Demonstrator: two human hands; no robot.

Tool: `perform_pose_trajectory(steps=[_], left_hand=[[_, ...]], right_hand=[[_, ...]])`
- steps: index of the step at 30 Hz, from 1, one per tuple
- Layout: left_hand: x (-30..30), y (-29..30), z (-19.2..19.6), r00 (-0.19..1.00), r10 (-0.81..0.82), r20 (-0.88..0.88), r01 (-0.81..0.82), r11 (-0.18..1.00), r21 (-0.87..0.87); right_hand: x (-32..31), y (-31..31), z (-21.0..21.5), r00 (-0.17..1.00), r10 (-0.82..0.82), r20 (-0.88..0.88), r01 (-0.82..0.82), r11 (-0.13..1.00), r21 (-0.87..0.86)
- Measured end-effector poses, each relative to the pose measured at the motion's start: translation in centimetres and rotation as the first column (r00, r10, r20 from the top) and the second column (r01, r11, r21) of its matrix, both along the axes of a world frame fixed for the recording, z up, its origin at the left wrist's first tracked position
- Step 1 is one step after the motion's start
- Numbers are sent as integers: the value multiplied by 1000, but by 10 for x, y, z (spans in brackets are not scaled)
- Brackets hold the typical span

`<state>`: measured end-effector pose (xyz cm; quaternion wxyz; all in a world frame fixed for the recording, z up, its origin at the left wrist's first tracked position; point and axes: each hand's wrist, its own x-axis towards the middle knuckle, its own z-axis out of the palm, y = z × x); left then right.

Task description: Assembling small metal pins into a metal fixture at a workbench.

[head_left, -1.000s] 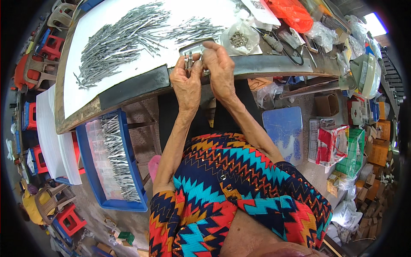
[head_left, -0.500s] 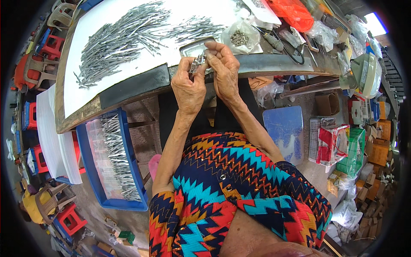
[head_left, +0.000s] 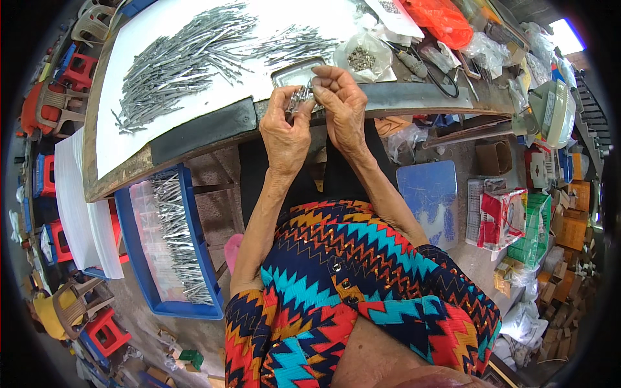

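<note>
At the table's near edge, my left hand (head_left: 286, 132) is closed around several small shiny metal pieces (head_left: 299, 99) that stick out between thumb and fingers. My right hand (head_left: 343, 107) sits just beside it, thumb and fingers bent in a pinch at the pieces' right end; what lies between those fingertips is too small to make out. Behind the hands is a shallow metal tray (head_left: 294, 74), partly covered by them. A large heap of thin grey metal strips (head_left: 187, 61) spreads over the white table surface (head_left: 116, 152), with a smaller heap of strips (head_left: 294, 44) beyond the tray.
Right of the tray stands a plastic bag of small metal parts (head_left: 362, 59), near a black cable (head_left: 446, 87). A dark flat pad (head_left: 204, 131) lines the table's front edge. Below left is a blue crate (head_left: 152, 284) holding metal strips. An orange-red bag (head_left: 440, 22) lies at the far right.
My right hand has shifted slightly to the right, its fingers drawing a little apart from the left hand. The left hand stays nearly in place with its metal pieces.
</note>
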<state>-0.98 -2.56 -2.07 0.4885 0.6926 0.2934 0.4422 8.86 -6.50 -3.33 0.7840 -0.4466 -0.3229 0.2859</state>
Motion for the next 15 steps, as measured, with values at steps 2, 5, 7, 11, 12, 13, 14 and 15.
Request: perform_pose_trajectory(steps=[2, 5, 7, 11, 12, 13, 14, 15], left_hand=[[2, 1, -2, 997, -1, 76, -1, 1000, 19], [-1, -1, 0, 1000, 9, 18, -10, 999, 49], [-2, -1, 0, 1000, 0, 24, -1, 999, 42], [-4, -2, 1, 1000, -20, 13, 19, 998, 66], [-4, -2, 2, 1000, -19, 15, 18, 998, 66], [-4, -3, 3, 1000, -15, 12, 14, 996, 89], [-4, -4, 5, 1000, -11, 8, 10, 994, 112], [-4, -6, 6, 1000, -9, 8, 8, 994, 112]], right_hand=[[1, 0, -1, 1000, -4, 19, 4, 1000, -8], [-3, -1, 1, 1000, 16, 3, -16, 1000, 15], [-4, -1, 1, 1000, 5, 7, -5, 1000, 19], [-6, -1, 5, 999, -14, 30, 13, 999, 49], [-6, -1, 5, 999, -14, 32, 12, 999, 48], [-6, -2, 5, 999, -23, 39, 21, 998, 55], [-7, -2, 6, 998, -32, 46, 29, 998, 62], [-8, -3, 9, 998, -30, 46, 27, 998, 62]])
